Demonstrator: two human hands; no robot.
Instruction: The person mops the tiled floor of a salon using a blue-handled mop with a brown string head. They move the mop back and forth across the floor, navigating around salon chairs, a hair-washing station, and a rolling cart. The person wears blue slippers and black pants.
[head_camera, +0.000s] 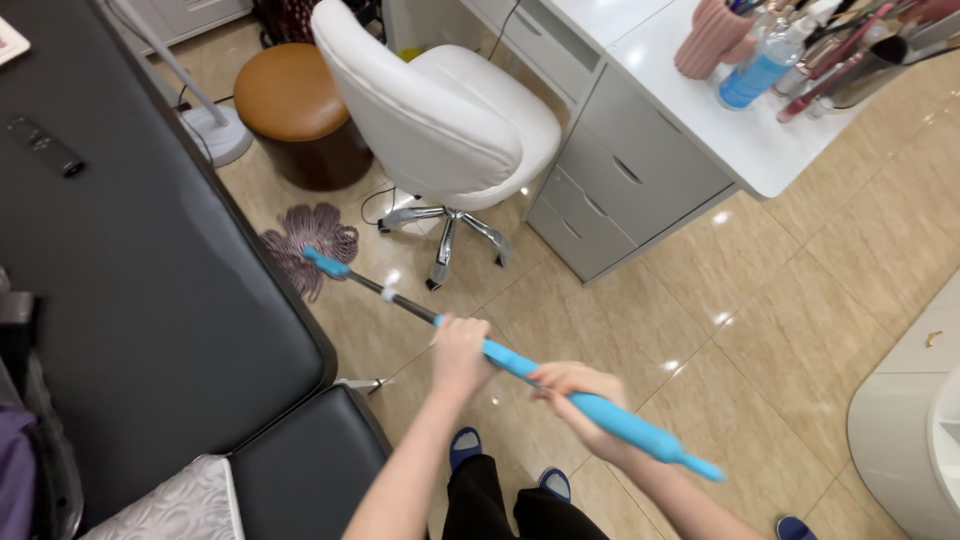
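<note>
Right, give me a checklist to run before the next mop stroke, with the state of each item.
1. Both hands on the mop handle: left hand ahead, right hand behind: ok.
2. Mop head flat on the tiled floor: ok.
3. Mop head apart from the white chair's chrome base: ok, though close.
4. Cable trailing on the floor by the chair base, next to the mop head: not ok.
5. Mop head apart from the brown stool: ok.
6. Floor wet or dry: cannot tell; only glare shows.
</note>
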